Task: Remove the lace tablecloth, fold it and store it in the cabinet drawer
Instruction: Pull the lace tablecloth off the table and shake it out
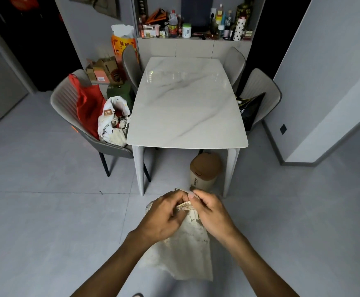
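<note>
Hands, left [164, 215] and right [212, 211], pinch the hanging, seemingly folded lace tablecloth [187, 249] near the table [185, 103].

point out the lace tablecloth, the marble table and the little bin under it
lace tablecloth [187, 249]: head view, on the hanging folded cloth below the hands.
marble table [187, 103]: head view, on the bare middle of the top.
bin [204, 166]: head view, on its brown lid.

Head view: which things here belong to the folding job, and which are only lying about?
For the job:
cream lace tablecloth, held in the air
left hand and right hand, both pinching its top edge
white marble table

Lying about:
brown-lidded bin
red cloth bag
</note>
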{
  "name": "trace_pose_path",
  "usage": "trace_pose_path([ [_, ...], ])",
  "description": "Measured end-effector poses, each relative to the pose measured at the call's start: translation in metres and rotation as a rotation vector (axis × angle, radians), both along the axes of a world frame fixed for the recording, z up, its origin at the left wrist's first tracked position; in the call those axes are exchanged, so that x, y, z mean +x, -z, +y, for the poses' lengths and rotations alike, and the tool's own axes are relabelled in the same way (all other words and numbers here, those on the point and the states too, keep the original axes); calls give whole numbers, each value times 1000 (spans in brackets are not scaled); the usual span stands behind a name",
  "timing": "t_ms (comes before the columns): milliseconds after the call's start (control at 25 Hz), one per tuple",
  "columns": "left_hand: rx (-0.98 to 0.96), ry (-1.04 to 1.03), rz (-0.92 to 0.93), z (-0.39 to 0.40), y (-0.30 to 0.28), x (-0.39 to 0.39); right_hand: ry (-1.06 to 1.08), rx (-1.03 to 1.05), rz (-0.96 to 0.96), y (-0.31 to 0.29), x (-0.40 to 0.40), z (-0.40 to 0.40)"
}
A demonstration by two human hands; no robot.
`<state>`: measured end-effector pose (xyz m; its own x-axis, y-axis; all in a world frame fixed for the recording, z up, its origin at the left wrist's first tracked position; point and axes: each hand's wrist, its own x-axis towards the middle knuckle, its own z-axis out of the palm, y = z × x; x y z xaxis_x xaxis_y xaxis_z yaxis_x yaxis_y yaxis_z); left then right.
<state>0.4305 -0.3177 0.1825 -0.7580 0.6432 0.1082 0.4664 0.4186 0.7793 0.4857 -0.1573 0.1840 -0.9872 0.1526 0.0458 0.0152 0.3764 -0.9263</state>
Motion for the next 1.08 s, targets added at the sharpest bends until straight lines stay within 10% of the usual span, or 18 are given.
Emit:
trace_pose_path([
  [200, -58, 45, 47, 12, 3, 13, 220, 235, 149, 17, 20, -11],
  [560, -90, -32, -21, -17, 17, 20, 335, -35, 9, 19, 32, 14],
  [680, -150, 149, -77, 3, 2, 27, 150, -68, -56, 20, 32, 9],
  [1080, 58, -200, -55, 28, -11, 49, -254, -139, -234, 11, 65, 24],
])
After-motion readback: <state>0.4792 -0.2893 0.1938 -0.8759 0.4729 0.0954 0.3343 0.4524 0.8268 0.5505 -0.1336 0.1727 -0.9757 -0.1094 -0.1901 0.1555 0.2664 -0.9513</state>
